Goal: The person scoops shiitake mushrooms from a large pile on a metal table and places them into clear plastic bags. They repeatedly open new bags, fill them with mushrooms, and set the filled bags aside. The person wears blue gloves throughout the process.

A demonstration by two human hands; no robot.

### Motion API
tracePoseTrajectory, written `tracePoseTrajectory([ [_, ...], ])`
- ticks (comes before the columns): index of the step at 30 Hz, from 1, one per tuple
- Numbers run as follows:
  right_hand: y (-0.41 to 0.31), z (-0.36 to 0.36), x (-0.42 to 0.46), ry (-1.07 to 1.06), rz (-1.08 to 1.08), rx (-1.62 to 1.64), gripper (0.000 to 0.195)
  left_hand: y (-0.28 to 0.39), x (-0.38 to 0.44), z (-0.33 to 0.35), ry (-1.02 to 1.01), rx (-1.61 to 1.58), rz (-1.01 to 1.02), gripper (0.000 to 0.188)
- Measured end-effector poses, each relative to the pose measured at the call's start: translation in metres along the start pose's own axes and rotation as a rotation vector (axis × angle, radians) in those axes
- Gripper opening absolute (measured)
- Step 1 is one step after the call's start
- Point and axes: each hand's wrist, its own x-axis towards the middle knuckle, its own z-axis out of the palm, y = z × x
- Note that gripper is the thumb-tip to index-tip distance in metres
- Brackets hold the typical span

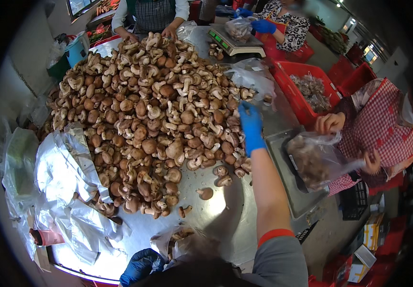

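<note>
A large heap of brown shiitake mushrooms (149, 118) covers much of the metal table (224, 222) before me. My right hand (251, 125), in a blue glove, reaches to the heap's right edge. Its fingertips are at the mushrooms, and whether they grip one is hidden. Low in the picture my left hand (142, 266), gloved in darker blue, is closed on the edge of a clear plastic bag (160, 242). Mushrooms show in the bag's mouth; my head hides part of it. A few loose mushrooms (205, 193) lie between the bag and the heap.
Flat plastic bags (61, 165) lie at left, near a pink cup (50, 237). A digital scale (233, 41) and a red crate (299, 89) of bagged mushrooms stand beyond. At right a co-worker (382, 132) handles a filled bag (310, 161) over a metal tray (282, 172). Two more people work opposite.
</note>
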Motion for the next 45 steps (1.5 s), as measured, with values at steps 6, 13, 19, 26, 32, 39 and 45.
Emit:
tracePoseTrajectory([
  [6,0.112,-0.05,0.103,0.067,0.287,-0.826,0.086,0.004,0.019,0.002,0.042,0.035,-0.069,0.024],
  [13,0.154,-0.066,0.13,-0.164,0.584,-0.589,0.076,0.005,0.026,-0.006,0.044,0.014,-0.115,0.026],
  [19,0.086,-0.043,0.062,-0.323,0.553,-0.791,0.078,-0.013,0.027,-0.014,0.002,0.025,-0.159,0.027],
  [26,0.096,0.001,-0.007,-0.423,0.286,-0.56,0.075,0.004,0.029,0.003,-0.132,0.135,-0.133,0.029],
  [32,0.156,0.074,-0.09,-0.122,0.014,0.242,0.064,0.0,0.014,0.012,-0.127,0.035,-0.087,0.025],
  [39,0.053,0.157,-0.152,0.083,-0.445,-0.256,0.071,0.003,0.002,0.033,-0.033,0.05,-0.036,0.023],
  [45,-0.001,0.141,-0.197,-0.444,-0.68,0.153,0.045,0.002,0.0,0.038,-0.031,0.033,0.026,0.024],
])
